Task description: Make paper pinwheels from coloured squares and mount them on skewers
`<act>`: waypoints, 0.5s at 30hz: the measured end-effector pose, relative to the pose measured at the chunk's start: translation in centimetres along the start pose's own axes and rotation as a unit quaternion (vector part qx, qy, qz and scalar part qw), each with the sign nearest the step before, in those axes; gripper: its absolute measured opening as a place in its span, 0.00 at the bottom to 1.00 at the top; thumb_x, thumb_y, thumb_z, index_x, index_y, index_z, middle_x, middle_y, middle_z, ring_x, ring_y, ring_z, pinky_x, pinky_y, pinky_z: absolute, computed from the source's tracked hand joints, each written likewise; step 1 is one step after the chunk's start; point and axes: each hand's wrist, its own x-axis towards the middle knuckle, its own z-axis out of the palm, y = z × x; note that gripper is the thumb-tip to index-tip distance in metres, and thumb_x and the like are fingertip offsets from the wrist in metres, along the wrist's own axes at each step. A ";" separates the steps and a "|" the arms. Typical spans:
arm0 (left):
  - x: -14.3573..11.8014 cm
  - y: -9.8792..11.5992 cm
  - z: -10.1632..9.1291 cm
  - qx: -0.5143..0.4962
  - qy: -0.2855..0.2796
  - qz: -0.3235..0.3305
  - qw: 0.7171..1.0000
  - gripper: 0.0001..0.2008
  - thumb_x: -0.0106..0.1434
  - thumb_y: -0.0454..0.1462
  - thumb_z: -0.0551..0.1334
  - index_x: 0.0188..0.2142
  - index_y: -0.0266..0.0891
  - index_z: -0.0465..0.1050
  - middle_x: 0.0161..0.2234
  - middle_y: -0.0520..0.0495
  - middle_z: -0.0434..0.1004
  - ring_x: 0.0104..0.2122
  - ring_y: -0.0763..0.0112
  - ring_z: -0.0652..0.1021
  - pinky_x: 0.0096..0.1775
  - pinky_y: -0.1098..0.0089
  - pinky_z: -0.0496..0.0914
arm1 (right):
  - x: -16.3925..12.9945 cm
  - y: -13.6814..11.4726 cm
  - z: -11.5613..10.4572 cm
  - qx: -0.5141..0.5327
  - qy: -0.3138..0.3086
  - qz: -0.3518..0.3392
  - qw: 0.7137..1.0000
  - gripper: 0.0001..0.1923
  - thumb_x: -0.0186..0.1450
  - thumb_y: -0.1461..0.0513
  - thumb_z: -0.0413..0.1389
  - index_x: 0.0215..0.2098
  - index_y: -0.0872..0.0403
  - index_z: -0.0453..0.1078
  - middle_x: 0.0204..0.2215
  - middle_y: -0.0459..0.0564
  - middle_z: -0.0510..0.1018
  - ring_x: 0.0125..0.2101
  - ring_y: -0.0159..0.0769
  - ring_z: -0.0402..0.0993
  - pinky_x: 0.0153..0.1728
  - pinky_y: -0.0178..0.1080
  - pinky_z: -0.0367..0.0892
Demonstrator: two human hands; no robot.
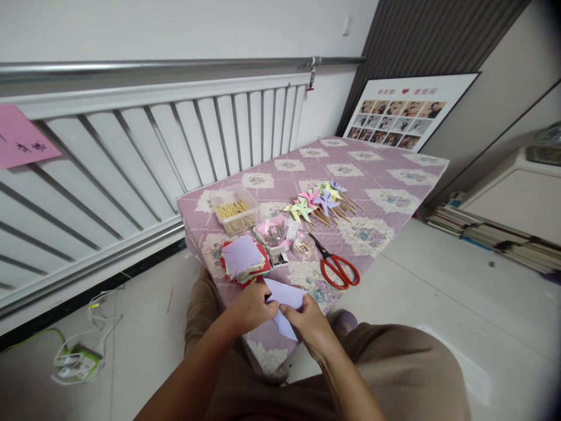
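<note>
Lilac, sharp-cornered paper (287,294) is pinched between the left hand (253,307) and right hand (310,320). Red-handled metal scissors (332,256) are seen beyond, nearer the right.

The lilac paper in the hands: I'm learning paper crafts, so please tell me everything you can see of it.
The paper is plain lilac and looks thin and matte. A broad pointed part shows above the grip, a smaller one below. The left hand and right hand pinch it, hiding its full outline. It is held over the near end of the tablecloth.
</note>
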 end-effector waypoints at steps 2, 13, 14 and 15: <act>0.0 -0.1 0.0 -0.003 0.000 -0.001 1.000 0.05 0.49 0.33 0.55 0.24 0.36 0.68 0.22 0.53 0.67 0.23 0.74 0.62 0.26 0.72 0.57 | 0.1 0.1 -0.1 -0.009 -0.003 0.007 1.000 0.19 0.49 0.63 0.63 0.40 0.54 0.71 0.31 0.48 0.82 0.31 0.41 0.78 0.34 0.41 0.71; 0.2 -1.5 0.4 -0.106 0.028 -0.009 0.994 0.03 0.52 0.35 0.58 0.25 0.37 0.66 0.23 0.55 0.64 0.24 0.75 0.64 0.27 0.73 0.57 | -0.1 0.3 0.6 0.014 0.053 -0.011 0.998 0.18 0.49 0.63 0.63 0.39 0.54 0.71 0.31 0.46 0.82 0.31 0.41 0.78 0.34 0.40 0.72; 0.1 -1.6 0.5 -0.156 0.046 -0.017 0.986 0.03 0.53 0.36 0.59 0.28 0.37 0.68 0.24 0.54 0.66 0.25 0.75 0.65 0.28 0.73 0.58 | -0.1 0.4 0.6 0.026 0.058 -0.010 0.998 0.19 0.48 0.63 0.63 0.39 0.54 0.71 0.31 0.47 0.82 0.31 0.41 0.78 0.34 0.40 0.72; 0.0 -1.7 0.6 -0.213 0.069 -0.036 0.974 0.06 0.54 0.37 0.60 0.32 0.37 0.69 0.27 0.53 0.67 0.27 0.74 0.67 0.30 0.73 0.60 | 0.0 0.6 0.5 0.038 0.065 -0.007 0.997 0.19 0.48 0.63 0.64 0.39 0.54 0.71 0.31 0.47 0.82 0.31 0.41 0.78 0.33 0.40 0.72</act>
